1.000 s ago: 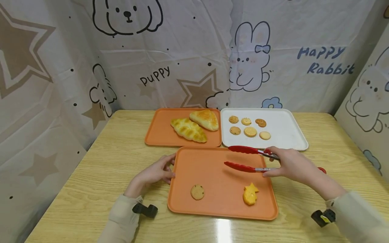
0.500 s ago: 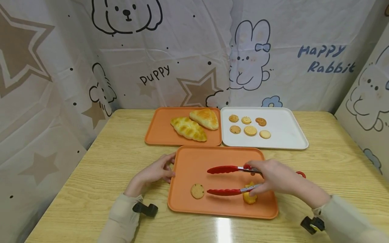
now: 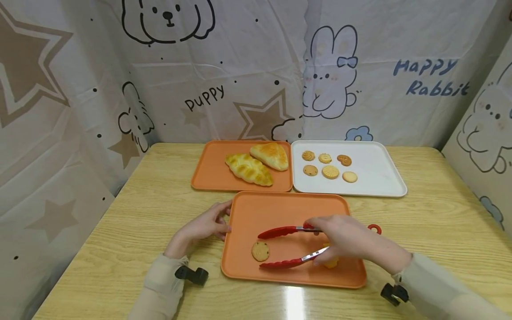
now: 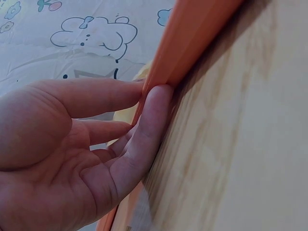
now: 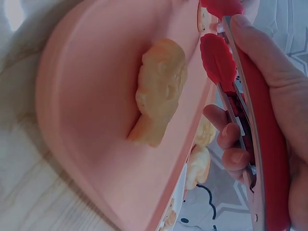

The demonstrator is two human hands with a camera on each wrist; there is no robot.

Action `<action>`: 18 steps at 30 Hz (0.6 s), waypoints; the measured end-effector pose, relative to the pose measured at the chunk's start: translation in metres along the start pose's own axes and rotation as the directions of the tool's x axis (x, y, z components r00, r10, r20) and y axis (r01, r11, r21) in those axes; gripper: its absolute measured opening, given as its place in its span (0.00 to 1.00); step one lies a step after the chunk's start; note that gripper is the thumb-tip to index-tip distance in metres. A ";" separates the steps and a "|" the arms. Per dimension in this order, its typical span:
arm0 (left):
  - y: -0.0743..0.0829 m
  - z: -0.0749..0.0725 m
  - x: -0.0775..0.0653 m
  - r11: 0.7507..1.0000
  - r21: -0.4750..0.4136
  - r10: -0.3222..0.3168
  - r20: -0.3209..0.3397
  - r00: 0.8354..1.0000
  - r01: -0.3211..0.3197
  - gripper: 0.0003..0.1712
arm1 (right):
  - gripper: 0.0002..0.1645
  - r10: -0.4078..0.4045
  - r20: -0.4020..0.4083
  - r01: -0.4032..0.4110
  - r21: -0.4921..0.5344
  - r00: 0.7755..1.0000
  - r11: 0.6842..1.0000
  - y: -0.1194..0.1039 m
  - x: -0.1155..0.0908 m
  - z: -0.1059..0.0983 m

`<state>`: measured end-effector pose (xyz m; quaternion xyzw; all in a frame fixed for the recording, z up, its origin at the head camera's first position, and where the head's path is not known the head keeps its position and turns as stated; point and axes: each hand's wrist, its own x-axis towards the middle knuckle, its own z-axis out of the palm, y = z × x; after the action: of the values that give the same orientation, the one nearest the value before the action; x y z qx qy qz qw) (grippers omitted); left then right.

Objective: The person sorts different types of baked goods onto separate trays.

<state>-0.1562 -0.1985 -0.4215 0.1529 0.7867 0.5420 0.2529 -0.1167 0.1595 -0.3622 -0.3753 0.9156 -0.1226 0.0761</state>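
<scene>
My right hand (image 3: 345, 238) grips red-tipped metal tongs (image 3: 281, 232) over the front orange tray (image 3: 276, 202). The tongs' two tips are spread apart on either side of a round, dark-flecked cookie (image 3: 261, 251) lying at the tray's left. Under the right hand, mostly hidden in the head view, is a yellow pineapple-shaped cookie (image 5: 161, 89); the right wrist view shows it on the tray. At the tray's left edge, my left hand (image 3: 204, 226) holds the rim, with thumb and fingertips against it, as the left wrist view (image 4: 96, 144) also shows.
Behind, a second orange tray (image 3: 208, 171) bears a braided bread (image 3: 249, 170) and a triangular bread (image 3: 270, 155). A white tray (image 3: 378, 171) beside it carries several small cookies (image 3: 330, 172). A printed cloth (image 3: 256, 66) hangs along the wooden table's (image 3: 140, 213) back edge.
My right hand has moved the tongs left and toward me, from the tray's back right to around the round cookie, covering the pineapple-shaped one. My left hand has stayed at the rim.
</scene>
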 end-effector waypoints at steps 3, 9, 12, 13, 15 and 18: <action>0.000 0.000 0.000 1.000 0.003 -0.001 0.000 1.000 0.001 0.45 | 0.40 -0.031 -0.009 0.031 -0.003 0.999 0.999 0.000 0.002 0.001; 0.001 0.000 0.000 1.000 0.007 0.010 0.003 1.000 -0.010 0.45 | 0.36 -0.062 -0.003 0.062 0.042 0.998 0.997 0.001 0.001 0.001; 0.001 0.000 0.000 1.000 0.002 0.012 0.004 1.000 -0.012 0.45 | 0.36 -0.047 0.010 0.046 0.053 0.999 0.998 0.001 0.000 0.000; 0.001 0.000 0.000 1.000 0.002 0.013 0.005 1.000 -0.013 0.45 | 0.36 -0.042 0.013 0.041 0.053 0.999 0.998 0.001 0.000 0.000; 0.001 0.000 0.000 1.000 0.001 0.016 0.008 1.000 -0.016 0.45 | 0.36 -0.032 0.016 0.031 0.052 0.999 0.998 0.001 -0.001 0.000; 0.001 0.000 0.000 1.000 0.004 0.019 0.010 1.000 -0.019 0.45 | 0.35 -0.005 0.022 0.004 0.050 1.000 0.999 0.002 -0.002 -0.002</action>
<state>-0.1563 -0.1980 -0.4211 0.1633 0.7850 0.5421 0.2515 -0.1174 0.1625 -0.3612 -0.3766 0.9106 -0.1412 0.0954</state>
